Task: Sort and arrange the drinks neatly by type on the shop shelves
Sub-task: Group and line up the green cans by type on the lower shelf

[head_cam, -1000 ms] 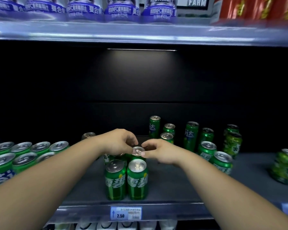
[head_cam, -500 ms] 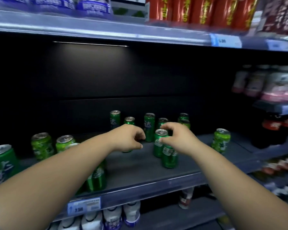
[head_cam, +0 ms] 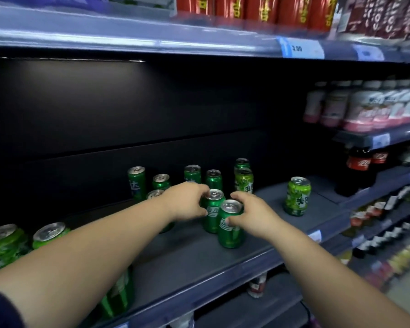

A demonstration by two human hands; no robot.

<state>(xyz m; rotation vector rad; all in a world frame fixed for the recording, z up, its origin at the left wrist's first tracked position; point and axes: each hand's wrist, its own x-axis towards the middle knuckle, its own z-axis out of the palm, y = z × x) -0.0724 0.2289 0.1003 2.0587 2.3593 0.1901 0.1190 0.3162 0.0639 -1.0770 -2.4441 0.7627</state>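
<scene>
Two dark green soda cans stand close together mid-shelf. My left hand (head_cam: 187,201) curls round the rear can (head_cam: 213,215), fingers over its rim. My right hand (head_cam: 249,213) grips the front can (head_cam: 230,230) from the right side. Both cans stand upright on the dark shelf (head_cam: 199,256). Behind them stand several more green cans (head_cam: 192,174), among them a tall one (head_cam: 137,182). Two lighter green grape-print cans (head_cam: 243,181) stand at the back right, and a third such can (head_cam: 296,196) stands alone to the right.
Green cans (head_cam: 50,234) crowd the shelf's left end, partly hidden by my left arm. Red cans (head_cam: 258,10) fill the shelf above. Pink-labelled bottles (head_cam: 360,110) and cola bottles (head_cam: 357,171) stand on the shelves to the right. A price tag (head_cam: 301,49) hangs overhead.
The view swung right along the shelf. Both hands left the cans at the left and moved to the two dark green cans mid-shelf, closing round them.
</scene>
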